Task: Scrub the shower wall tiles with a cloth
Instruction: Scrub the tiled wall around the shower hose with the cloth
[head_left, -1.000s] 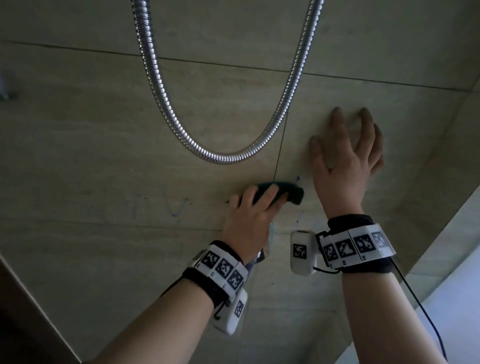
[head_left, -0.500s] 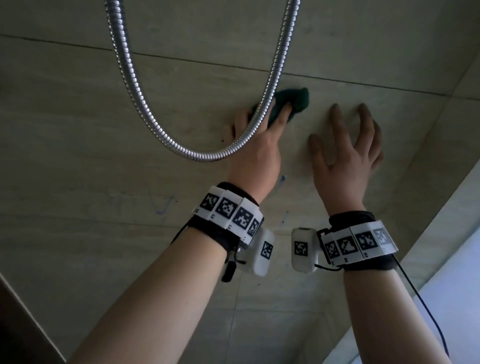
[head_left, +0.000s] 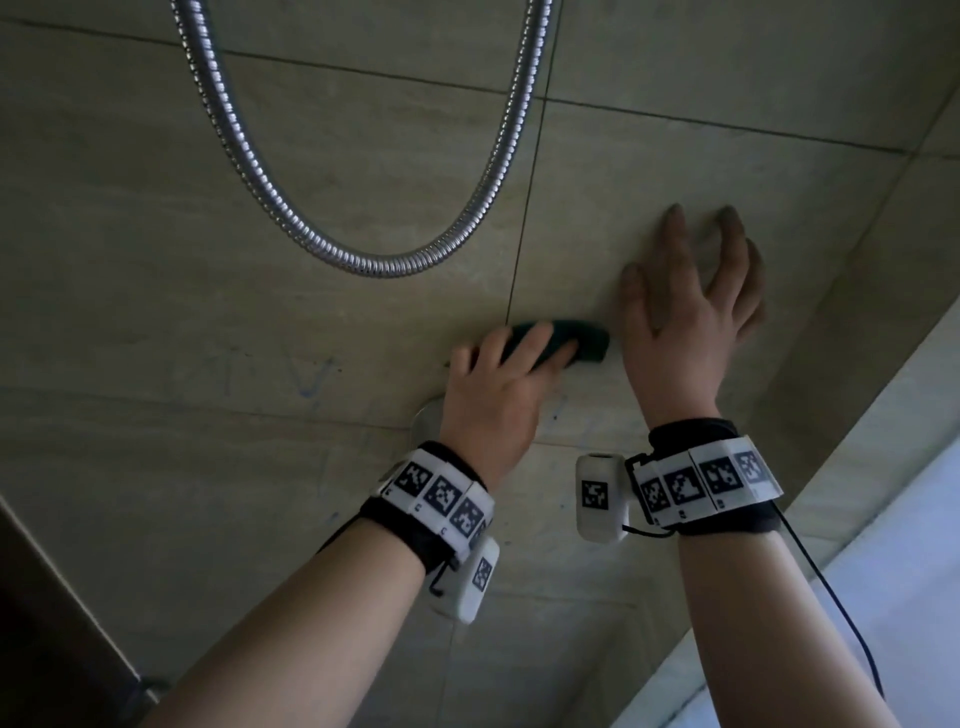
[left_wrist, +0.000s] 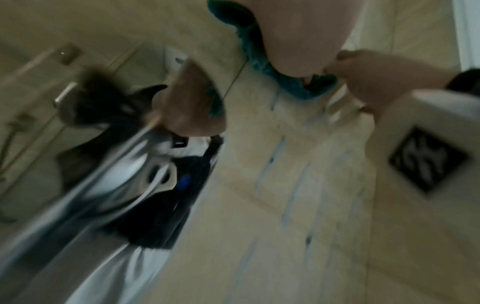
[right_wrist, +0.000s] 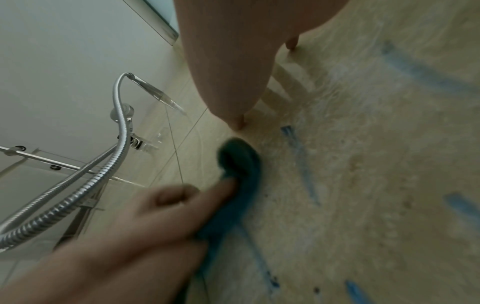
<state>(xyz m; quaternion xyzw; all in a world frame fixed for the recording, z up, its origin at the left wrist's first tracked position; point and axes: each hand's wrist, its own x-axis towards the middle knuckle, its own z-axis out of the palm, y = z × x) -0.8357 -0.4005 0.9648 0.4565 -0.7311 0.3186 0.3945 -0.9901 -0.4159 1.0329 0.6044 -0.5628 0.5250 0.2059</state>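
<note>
- the dark green cloth (head_left: 566, 340) sits bunched against the wall tiles (head_left: 156, 234), below the shower hose (head_left: 363, 260) loop.
- left hand (head_left: 493, 400): fingers curled over the wad, pinning it to the tile.
- right hand (head_left: 685, 322): fingers spread, tips braced on the tile just beside the cloth.
- the cloth looks soft, light and limp. it would likely roll under pressure, so grip across its bunched middle.
- blue marks (right_wrist: 301, 164) streak the tile nearby.

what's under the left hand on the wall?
A bunched green cloth, held against the wall tile by the left hand; its end sticks out beyond the hand. The tile beneath the cloth is covered.
</note>
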